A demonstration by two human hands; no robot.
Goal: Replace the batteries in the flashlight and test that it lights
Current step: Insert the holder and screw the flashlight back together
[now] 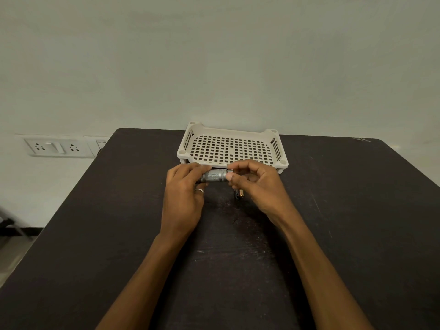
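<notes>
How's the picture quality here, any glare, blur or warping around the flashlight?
Head view: dim, even light, no glare on the flashlight, and its knurled body is sharp. Head view: the wide lens slightly bows the table at its far edge. Head view: the right hand shades the battery under it, so that is unclear.

From my remote view, a dark, scuffed table carries a white perforated plastic tray at its far edge; just in front of the tray, batteries lie on the tabletop, only partly in sight.
</notes>
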